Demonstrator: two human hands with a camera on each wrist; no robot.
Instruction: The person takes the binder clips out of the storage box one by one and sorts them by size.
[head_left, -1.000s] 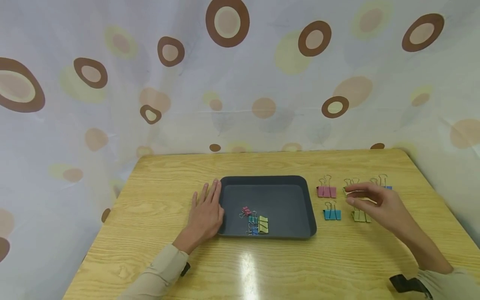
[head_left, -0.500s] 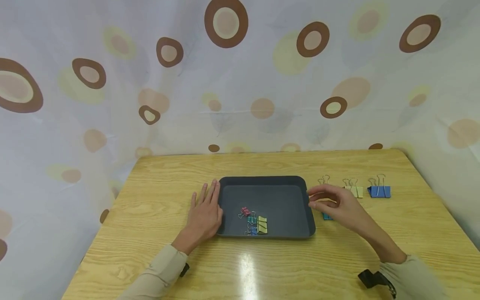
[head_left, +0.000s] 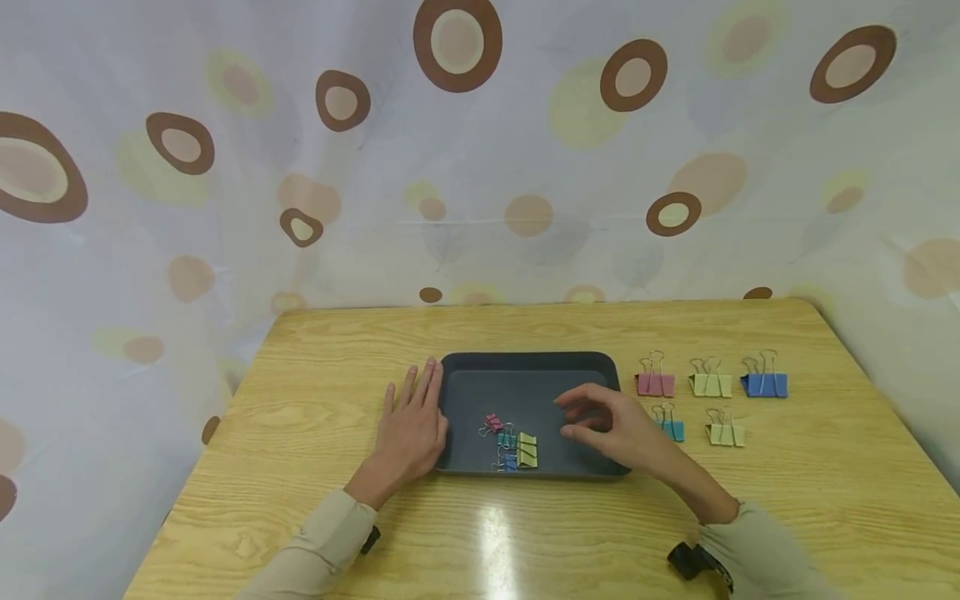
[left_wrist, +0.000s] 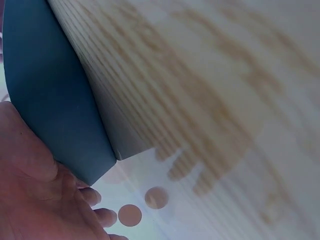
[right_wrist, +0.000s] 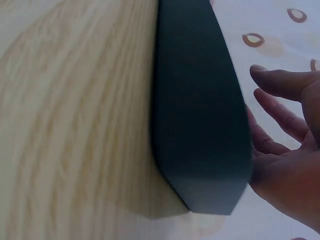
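A dark grey tray (head_left: 540,400) stands on the table. My left hand (head_left: 411,429) rests along its left wall, fingers straight; in the left wrist view that hand (left_wrist: 45,195) lies against the tray's side (left_wrist: 55,100). Over the tray's right part hovers my right hand (head_left: 615,425), thumb and fingers apart with nothing between them; the right wrist view shows this hand (right_wrist: 292,120) just beyond the tray wall (right_wrist: 202,110). Inside the tray, at the front left, lie a pink binder clip (head_left: 492,422), a teal one, a blue binder clip (head_left: 509,461) and a larger yellow binder clip (head_left: 527,451).
Right of the tray, larger binder clips stand in two rows: a pink clip (head_left: 656,384), a pale yellow clip (head_left: 711,385) and a blue clip (head_left: 765,385) behind; a light blue clip (head_left: 675,430), partly hidden by my right hand, and another yellow clip (head_left: 726,435) in front.
My right hand has moved left from above the right-hand clips to over the tray, uncovering clips there. My left hand stays at the tray's left side.
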